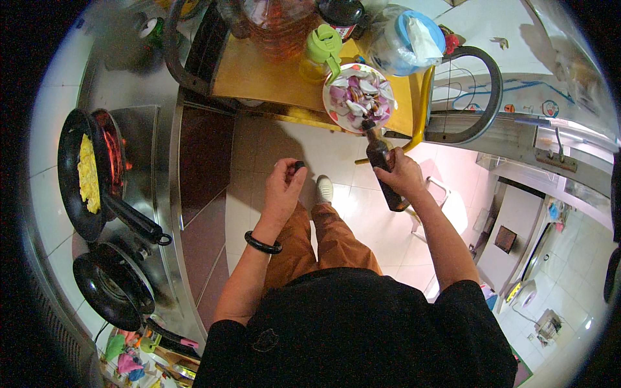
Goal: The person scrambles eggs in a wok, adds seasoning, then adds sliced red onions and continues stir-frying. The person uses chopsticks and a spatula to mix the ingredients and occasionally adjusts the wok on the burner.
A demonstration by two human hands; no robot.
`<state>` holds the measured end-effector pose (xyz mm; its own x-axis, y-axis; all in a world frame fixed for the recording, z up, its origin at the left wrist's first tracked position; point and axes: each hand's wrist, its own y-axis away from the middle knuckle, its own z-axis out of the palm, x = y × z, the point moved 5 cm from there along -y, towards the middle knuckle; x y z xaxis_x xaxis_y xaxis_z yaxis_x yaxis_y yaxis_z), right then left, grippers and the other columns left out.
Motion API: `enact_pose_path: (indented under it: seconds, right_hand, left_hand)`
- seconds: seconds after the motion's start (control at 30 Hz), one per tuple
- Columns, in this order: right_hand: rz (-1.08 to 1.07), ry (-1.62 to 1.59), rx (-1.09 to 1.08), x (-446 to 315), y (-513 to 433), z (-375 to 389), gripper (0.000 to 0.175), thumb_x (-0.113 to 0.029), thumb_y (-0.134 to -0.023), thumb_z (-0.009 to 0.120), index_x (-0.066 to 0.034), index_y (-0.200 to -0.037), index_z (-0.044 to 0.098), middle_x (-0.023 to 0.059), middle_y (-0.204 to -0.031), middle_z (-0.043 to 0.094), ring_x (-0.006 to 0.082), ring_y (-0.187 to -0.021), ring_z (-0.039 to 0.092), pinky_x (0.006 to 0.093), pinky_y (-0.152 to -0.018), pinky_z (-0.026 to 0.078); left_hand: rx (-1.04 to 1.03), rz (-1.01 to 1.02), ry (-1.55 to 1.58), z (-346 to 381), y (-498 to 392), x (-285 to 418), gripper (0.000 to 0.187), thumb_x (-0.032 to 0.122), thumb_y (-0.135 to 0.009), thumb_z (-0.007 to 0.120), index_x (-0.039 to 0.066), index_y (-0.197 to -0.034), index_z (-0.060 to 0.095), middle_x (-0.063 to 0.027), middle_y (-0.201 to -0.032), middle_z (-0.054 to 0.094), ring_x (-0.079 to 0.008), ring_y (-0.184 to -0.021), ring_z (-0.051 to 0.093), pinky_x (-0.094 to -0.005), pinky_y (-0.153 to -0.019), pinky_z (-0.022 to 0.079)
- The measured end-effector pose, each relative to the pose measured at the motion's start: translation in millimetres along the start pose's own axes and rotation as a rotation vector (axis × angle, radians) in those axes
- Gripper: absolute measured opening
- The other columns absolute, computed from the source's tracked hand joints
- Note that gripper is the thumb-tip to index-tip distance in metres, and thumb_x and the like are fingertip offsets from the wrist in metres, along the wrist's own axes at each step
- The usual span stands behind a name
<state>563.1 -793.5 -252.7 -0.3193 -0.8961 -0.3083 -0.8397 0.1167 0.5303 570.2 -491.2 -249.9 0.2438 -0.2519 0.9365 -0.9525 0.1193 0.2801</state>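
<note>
In my right hand (401, 173) is a dark glass bottle (379, 157), tilted with its neck over the near rim of a plate (335, 110). Pieces of cut purple onion (356, 92) fill the plate, with dark liquid on some of them. My left hand (283, 182) pinches a small dark bottle cap (299, 165) between thumb and fingers, out over the floor. The plate sits at the front edge of a yellow wooden board (271, 92).
A green-lidded oil jug (324, 46), a blue-lidded container (419, 36) and a large jug of reddish liquid (279, 24) crowd behind the plate. At left, a frying pan with cooked egg (89, 174) stands by a glowing burner (112, 150); its handle (138, 220) points inward. Another pan (109, 288) sits nearer.
</note>
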Motion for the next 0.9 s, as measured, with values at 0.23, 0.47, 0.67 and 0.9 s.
enact_pose_path:
  seconds: [0.23,0.47,0.67,0.9]
  right_hand:
    - [0.001,0.039,-0.004,-4,-6,1,0.058,-0.045,-0.075,0.073,-0.0005,-0.104,0.049,0.0179,-0.080,0.065,0.0332,-0.073,0.066,0.0407,-0.067,0.053]
    - [-0.018,0.065,0.094,-13,-28,-28,0.063,-0.048,-0.074,0.072,0.0018,-0.106,0.051,0.0220,-0.086,0.067,0.0381,-0.080,0.067,0.0450,-0.072,0.053]
    - [-0.044,0.095,0.149,-22,-43,-46,0.064,-0.050,-0.074,0.071,0.0021,-0.106,0.052,0.0248,-0.089,0.067,0.0384,-0.083,0.067,0.0463,-0.072,0.053]
    - [-0.039,0.149,0.151,-26,-61,-50,0.066,-0.053,-0.073,0.070,0.0011,-0.106,0.053,0.0244,-0.089,0.067,0.0397,-0.084,0.066,0.0475,-0.075,0.053]
  left_hand:
    - [-0.010,-0.122,0.097,1,3,-3,0.024,0.019,-0.092,0.062,0.000,-0.105,0.056,-0.0037,-0.089,0.061,-0.0092,-0.079,0.056,-0.0254,-0.071,0.048]
    - [-0.016,-0.157,0.043,3,4,-5,0.028,0.023,-0.092,0.062,0.000,-0.107,0.056,-0.0043,-0.090,0.061,-0.0104,-0.078,0.056,-0.0263,-0.072,0.048]
    - [0.011,-0.095,0.008,2,5,0,0.028,0.024,-0.092,0.063,0.000,-0.107,0.057,-0.0046,-0.090,0.061,-0.0104,-0.079,0.057,-0.0264,-0.072,0.048]
    - [0.011,-0.126,0.024,2,2,0,0.026,0.021,-0.092,0.062,0.000,-0.106,0.057,-0.0055,-0.090,0.062,-0.0110,-0.078,0.057,-0.0265,-0.071,0.049]
